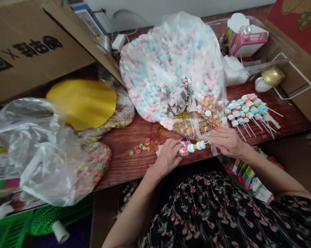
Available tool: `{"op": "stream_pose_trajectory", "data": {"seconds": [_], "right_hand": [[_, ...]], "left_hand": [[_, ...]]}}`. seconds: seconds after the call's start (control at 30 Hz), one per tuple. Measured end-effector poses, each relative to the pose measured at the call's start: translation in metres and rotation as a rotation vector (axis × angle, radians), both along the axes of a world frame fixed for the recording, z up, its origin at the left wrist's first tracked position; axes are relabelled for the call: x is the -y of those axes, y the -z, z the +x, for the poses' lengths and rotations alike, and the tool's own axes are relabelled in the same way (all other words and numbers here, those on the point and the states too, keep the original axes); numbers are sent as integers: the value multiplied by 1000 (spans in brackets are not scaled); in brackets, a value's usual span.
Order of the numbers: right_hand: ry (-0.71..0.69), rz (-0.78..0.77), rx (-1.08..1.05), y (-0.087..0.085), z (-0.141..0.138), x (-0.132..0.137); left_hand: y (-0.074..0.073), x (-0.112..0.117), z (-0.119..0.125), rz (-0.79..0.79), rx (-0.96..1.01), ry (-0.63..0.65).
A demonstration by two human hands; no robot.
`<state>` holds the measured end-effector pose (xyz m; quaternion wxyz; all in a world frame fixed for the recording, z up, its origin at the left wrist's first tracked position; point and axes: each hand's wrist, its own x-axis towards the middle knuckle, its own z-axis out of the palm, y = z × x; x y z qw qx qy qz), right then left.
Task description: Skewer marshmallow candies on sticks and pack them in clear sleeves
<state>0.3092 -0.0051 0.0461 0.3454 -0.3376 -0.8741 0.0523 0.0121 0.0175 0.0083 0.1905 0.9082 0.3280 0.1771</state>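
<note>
Pinching a candy skewer (195,146), left hand (167,158) and right hand (229,143) held it; finished skewers (250,112) lay right, bagged pastel candies (165,69) far.

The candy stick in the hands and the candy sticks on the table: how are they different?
The candy stick is held between the left hand and right hand; the candy sticks lie on the wooden table. It is single; they are many. All carry pastel candies.

Candy bag (165,69) blocks forward reach; skewers (250,112) crowd right (tabletop (119,168) gap left).
</note>
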Motion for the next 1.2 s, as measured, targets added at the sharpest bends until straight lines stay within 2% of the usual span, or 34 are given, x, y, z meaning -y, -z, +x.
{"op": "stream_pose_trajectory", "data": {"seconds": [0.1, 0.2, 0.37, 0.53, 0.7, 0.9, 1.2], "right_hand": [[-23, 53, 39, -7, 3, -3], [-27, 54, 82, -20, 7, -8], [-54, 93, 95, -36, 5, -18], [-106, 147, 196, -36, -4, -24], [-136, 112, 331, -42, -12, -28], [-53, 89, 486, -49, -17, -23], [-115, 99, 484, -48, -27, -25]], "left_hand": [[-5, -2, 4, -24, -121, 27], [-13, -5, 5, -99, -107, 28], [-26, -10, 7, -438, 23, 42], [-24, -10, 11, -646, 53, 40], [-18, -10, 14, -677, 141, -56], [-16, -12, 11, -676, 242, -184], [-23, -9, 15, -796, 223, -12]]}}
